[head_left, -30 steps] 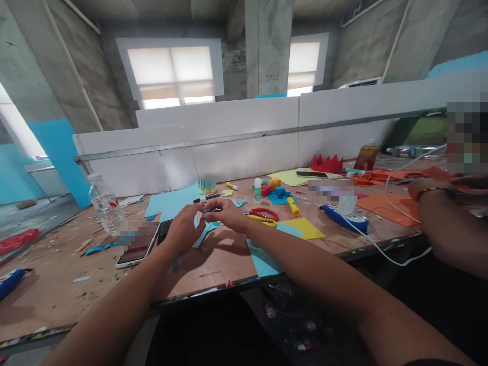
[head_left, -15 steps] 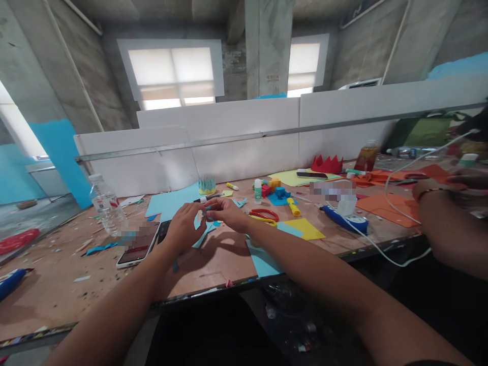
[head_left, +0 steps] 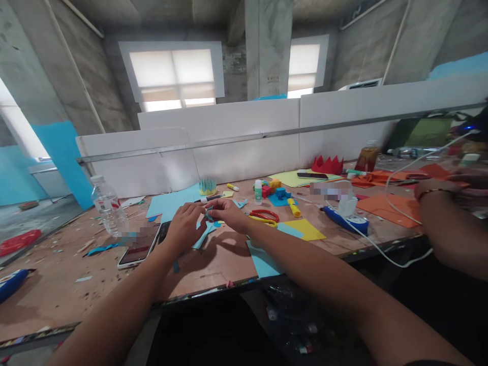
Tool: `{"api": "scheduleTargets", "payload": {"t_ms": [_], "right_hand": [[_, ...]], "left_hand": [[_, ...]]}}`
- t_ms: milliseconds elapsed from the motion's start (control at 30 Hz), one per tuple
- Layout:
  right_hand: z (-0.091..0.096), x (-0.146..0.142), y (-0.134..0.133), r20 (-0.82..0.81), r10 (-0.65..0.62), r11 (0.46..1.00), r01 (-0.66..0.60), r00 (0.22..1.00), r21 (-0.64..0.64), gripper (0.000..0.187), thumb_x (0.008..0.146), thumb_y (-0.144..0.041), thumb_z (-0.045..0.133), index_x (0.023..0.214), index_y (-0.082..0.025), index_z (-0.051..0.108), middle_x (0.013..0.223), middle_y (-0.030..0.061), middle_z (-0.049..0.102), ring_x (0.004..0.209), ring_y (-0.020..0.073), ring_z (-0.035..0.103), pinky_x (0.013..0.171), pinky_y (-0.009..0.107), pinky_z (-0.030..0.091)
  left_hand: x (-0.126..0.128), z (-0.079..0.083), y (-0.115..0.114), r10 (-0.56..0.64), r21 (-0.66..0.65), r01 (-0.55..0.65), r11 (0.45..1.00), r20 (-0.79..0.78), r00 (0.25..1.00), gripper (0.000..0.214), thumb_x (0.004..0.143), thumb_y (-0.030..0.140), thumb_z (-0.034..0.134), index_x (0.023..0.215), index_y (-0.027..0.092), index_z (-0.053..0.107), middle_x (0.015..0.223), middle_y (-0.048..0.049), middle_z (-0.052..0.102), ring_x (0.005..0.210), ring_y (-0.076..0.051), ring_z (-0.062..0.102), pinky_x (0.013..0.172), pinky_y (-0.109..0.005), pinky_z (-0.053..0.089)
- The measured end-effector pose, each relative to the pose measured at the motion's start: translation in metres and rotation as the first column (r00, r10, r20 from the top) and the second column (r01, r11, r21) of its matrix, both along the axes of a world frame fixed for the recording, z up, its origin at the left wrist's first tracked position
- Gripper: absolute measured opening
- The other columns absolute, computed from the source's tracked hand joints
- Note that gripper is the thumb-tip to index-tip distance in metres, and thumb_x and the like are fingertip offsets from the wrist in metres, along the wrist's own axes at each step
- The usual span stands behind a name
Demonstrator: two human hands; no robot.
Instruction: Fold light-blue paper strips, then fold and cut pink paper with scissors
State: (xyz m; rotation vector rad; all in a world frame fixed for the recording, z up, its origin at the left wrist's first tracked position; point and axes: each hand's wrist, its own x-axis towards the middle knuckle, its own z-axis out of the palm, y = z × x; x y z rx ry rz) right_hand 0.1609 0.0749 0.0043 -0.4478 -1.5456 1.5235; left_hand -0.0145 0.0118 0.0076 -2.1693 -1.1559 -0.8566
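My left hand [head_left: 186, 223] and my right hand [head_left: 224, 212] meet over the table, fingertips pinched together on a small light-blue piece of paper [head_left: 209, 212]. Fingers cover much of that piece, so its shape is unclear. Beneath them lie light-blue paper scraps [head_left: 205, 237]. Just right of my right hand are scissors with red and yellow handles [head_left: 264, 215]. Behind the hands stands a small paper crown [head_left: 207, 186], blue spikes on a yellow base, beside a light-blue sheet [head_left: 168, 201].
A glue stick [head_left: 258, 190], small paper cubes [head_left: 281, 193] and a yellow sheet [head_left: 305, 230] lie to the right. Phone [head_left: 139, 249] and water bottle [head_left: 107, 206] are at left. A blue bottle [head_left: 346, 221] with a white cable lies near a co-worker's arm [head_left: 438, 213].
My right fingers have shifted slightly on the blue paper, and a little more of it shows between the hands. Both arms stay almost in place.
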Motion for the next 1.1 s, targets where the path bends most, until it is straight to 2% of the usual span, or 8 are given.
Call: {"api": "scheduleTargets", "payload": {"t_ms": [133, 367, 533, 633, 800, 967, 1100], "right_hand": [[-0.0027, 0.0003, 0.0053, -0.024, 0.032, 0.999, -0.033, 0.999, -0.035, 0.038, 0.062, -0.032, 0.087, 0.092, -0.017, 0.069, 0.079, 0.0008, 0.07, 0.068, 0.0121, 0.066, 0.071, 0.028, 0.054], [-0.0017, 0.0038, 0.0074, -0.009, 0.121, 0.993, -0.121, 0.993, -0.016, 0.043, 0.064, -0.032, 0.087, 0.099, -0.015, 0.071, 0.076, 0.0007, 0.069, 0.072, 0.0142, 0.068, 0.075, 0.03, 0.055], [0.0016, 0.0063, 0.0047, -0.019, 0.111, 0.994, -0.111, 0.994, 0.009, 0.044, 0.066, -0.03, 0.087, 0.104, -0.017, 0.069, 0.081, 0.001, 0.071, 0.078, 0.015, 0.069, 0.079, 0.031, 0.055], [0.0039, 0.0059, 0.0014, -0.02, 0.102, 0.995, -0.102, 0.995, 0.007, 0.044, 0.065, -0.031, 0.086, 0.103, -0.018, 0.067, 0.084, 0.0012, 0.072, 0.079, 0.0157, 0.069, 0.081, 0.034, 0.056], [0.003, 0.0067, 0.0042, 0.026, 0.065, 0.998, -0.066, 0.998, 0.025, 0.041, 0.066, -0.03, 0.085, 0.102, -0.018, 0.068, 0.082, 0.0015, 0.071, 0.075, 0.0145, 0.068, 0.075, 0.03, 0.054], [0.0028, 0.0095, 0.0086, 0.058, 0.026, 0.998, -0.029, 0.998, 0.056, 0.035, 0.07, -0.032, 0.082, 0.1, -0.02, 0.07, 0.089, 0.0019, 0.071, 0.081, 0.0137, 0.066, 0.072, 0.025, 0.052], [0.0039, 0.0095, 0.0054, 0.084, 0.021, 0.997, -0.027, 0.996, 0.07, 0.042, 0.065, -0.028, 0.086, 0.101, -0.019, 0.068, 0.078, 0.0001, 0.07, 0.073, 0.0133, 0.066, 0.067, 0.025, 0.05]], "left_hand": [[-0.0021, 0.0004, 0.0024, -0.034, 0.035, 0.034, 0.999, -0.027, 0.999, 0.021, 0.085, 0.011, 0.056, 0.103, 0.019, 0.062, 0.112, -0.0119, 0.071, 0.111, -0.03, 0.062, 0.093, -0.045, 0.047], [-0.0035, -0.0003, 0.0059, -0.089, 0.052, 0.09, 0.995, -0.013, 0.996, 0.014, 0.087, 0.012, 0.056, 0.097, 0.019, 0.062, 0.096, -0.0106, 0.074, 0.095, -0.027, 0.068, 0.085, -0.041, 0.052], [-0.0035, -0.0019, 0.0044, -0.113, 0.041, 0.11, 0.993, 0.085, 0.99, 0.017, 0.089, 0.015, 0.055, 0.105, 0.019, 0.06, 0.101, -0.0095, 0.073, 0.097, -0.025, 0.068, 0.087, -0.038, 0.053], [-0.0029, -0.0016, 0.0025, -0.133, 0.026, 0.131, 0.991, 0.13, 0.983, 0.023, 0.085, 0.013, 0.058, 0.107, 0.019, 0.058, 0.103, -0.008, 0.071, 0.099, -0.023, 0.066, 0.087, -0.036, 0.053], [-0.0034, -0.0035, 0.0046, -0.139, 0.013, 0.139, 0.99, 0.168, 0.976, 0.014, 0.086, 0.013, 0.059, 0.098, 0.021, 0.059, 0.091, -0.0048, 0.069, 0.091, -0.022, 0.065, 0.081, -0.034, 0.054], [-0.0059, -0.0067, 0.007, -0.124, 0.001, 0.126, 0.992, 0.198, 0.972, 0.009, 0.092, 0.02, 0.056, 0.1, 0.021, 0.06, 0.093, -0.0052, 0.071, 0.091, -0.021, 0.067, 0.081, -0.034, 0.054], [-0.0069, -0.0069, 0.0066, -0.097, -0.031, 0.105, 0.994, 0.19, 0.977, 0.01, 0.095, 0.022, 0.052, 0.097, 0.021, 0.062, 0.091, -0.0058, 0.072, 0.088, -0.022, 0.068, 0.078, -0.034, 0.054]]}}
